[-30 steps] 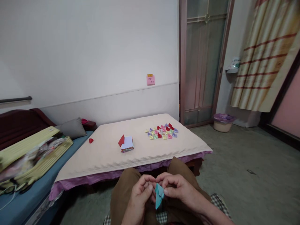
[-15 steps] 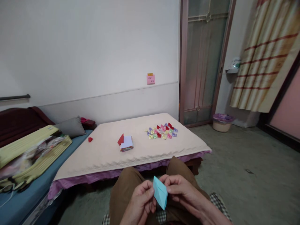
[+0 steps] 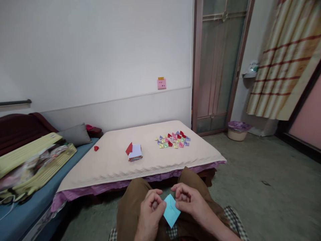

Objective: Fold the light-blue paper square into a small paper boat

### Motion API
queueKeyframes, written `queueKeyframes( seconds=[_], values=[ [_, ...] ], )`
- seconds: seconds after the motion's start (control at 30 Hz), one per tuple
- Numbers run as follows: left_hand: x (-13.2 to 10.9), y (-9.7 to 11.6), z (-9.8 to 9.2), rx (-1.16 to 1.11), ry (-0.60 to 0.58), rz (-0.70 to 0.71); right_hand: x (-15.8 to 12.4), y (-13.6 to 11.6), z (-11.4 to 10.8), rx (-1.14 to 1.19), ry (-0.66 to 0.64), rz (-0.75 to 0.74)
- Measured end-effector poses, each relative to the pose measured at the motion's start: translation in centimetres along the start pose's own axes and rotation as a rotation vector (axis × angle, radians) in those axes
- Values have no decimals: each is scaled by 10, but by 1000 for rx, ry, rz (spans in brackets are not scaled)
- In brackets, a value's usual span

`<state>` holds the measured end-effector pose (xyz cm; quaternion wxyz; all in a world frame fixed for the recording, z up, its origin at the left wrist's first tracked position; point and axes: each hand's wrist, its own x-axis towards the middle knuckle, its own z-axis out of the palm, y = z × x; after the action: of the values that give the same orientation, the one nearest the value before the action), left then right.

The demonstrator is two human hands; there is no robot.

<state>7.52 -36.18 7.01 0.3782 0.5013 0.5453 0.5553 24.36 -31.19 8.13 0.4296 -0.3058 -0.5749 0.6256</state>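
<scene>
Bottom centre, over lap: light-blue paper piece [image 3: 171, 211], diamond-wise, looks only part-folded. L hand [image 3: 150, 211] + R hand [image 3: 190, 202] pinch its upper edges, fingers curled narrow. Mid-frame on cloth-covered table [image 3: 112, 167]: cluster of folded paper pieces [image 3: 173, 140] done; stack of paper sheets [image 3: 135, 153] left unfolded.

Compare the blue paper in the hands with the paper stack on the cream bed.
The blue paper is one folded sheet, point down; the paper stack is many flat sheets in mixed colours. The blue paper is pinched between left hand and right hand; the paper stack lies untouched on the bed. Both are small craft paper.
</scene>
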Motion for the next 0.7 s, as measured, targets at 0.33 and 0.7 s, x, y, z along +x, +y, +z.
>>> queueKeyframes(
  seconds=[0.33,0.7],
  values=[
    [-8,3,1,172,51,183,-6,1,7,35,-55,97],
    [-4,-23,11,-358,-76,-160,-12,0,7,-196,91,-42]
  ],
)
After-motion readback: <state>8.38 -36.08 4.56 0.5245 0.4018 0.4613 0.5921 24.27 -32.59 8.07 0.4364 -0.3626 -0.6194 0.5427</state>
